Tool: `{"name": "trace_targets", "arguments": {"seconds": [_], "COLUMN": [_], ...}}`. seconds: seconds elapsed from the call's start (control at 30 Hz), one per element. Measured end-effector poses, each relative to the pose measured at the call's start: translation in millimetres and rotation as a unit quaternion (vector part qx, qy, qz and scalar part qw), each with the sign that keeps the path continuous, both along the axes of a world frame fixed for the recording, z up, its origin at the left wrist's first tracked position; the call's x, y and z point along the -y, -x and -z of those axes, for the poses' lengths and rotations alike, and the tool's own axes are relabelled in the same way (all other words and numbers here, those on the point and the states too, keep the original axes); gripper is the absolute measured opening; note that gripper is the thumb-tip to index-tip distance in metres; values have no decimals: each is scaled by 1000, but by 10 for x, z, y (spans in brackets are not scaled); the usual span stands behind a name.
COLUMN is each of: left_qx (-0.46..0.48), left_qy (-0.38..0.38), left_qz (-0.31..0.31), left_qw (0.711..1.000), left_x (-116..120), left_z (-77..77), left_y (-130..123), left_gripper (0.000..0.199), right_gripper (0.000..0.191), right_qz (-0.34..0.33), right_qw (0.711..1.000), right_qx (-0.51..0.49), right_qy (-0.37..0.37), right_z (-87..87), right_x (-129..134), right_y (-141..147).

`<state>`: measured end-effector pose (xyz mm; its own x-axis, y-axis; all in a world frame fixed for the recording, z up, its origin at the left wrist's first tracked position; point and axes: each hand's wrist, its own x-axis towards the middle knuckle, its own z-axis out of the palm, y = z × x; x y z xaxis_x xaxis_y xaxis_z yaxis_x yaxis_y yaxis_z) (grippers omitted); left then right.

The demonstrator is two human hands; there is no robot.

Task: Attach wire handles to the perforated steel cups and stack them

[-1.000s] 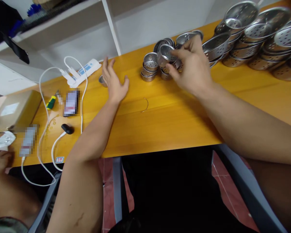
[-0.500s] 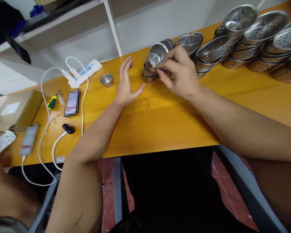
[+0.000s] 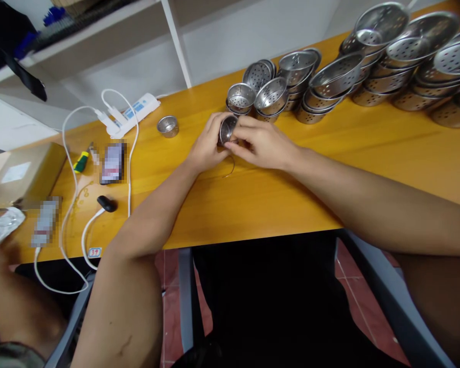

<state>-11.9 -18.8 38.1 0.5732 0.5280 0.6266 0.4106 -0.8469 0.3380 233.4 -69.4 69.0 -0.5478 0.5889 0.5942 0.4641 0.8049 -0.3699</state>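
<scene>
Between my two hands, above the table, a small round metal cup (image 3: 227, 130) is tipped with its mouth partly toward me. My left hand (image 3: 207, 143) wraps round its left side. From the right, my right hand (image 3: 261, 141) pinches the cup's rim with thumb and fingers. A thin curved wire (image 3: 233, 167) lies on the wood just below the hands. Behind them stand perforated metal cups (image 3: 240, 96) in short stacks. One small metal cup (image 3: 167, 126) sits alone to the left of my left hand.
Larger perforated metal baskets (image 3: 410, 76) are stacked along the back right of the table (image 3: 276, 204). On the left are a power strip (image 3: 138, 113) with white cables, a phone (image 3: 114, 162), a yellow-green tool handle (image 3: 82, 162) and a cardboard box (image 3: 30, 174). Another person's arm (image 3: 19, 286) shows at lower left.
My right hand has brought a small cup from the front stack toward me and down to the left. My left hand, open before, has closed round it.
</scene>
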Motion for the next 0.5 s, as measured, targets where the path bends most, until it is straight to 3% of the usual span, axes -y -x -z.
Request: {"name": "trace_targets", "arguments": {"seconds": [0.2, 0.5], "left_qx": [15, 18], "left_qy": [-7, 23], "left_qz": [14, 25], "left_qw": [1000, 999], "left_x": [-31, -181], "left_z": [0, 114], "left_y": [-5, 23], "left_gripper": [62, 77], "right_gripper": [41, 55], "right_qz": [-9, -5], "right_qw": [997, 981], "right_qx": [-59, -154], "right_qy": [39, 122], "right_z": [11, -10], "right_x": [-11, -70], "right_y": [37, 30]}}
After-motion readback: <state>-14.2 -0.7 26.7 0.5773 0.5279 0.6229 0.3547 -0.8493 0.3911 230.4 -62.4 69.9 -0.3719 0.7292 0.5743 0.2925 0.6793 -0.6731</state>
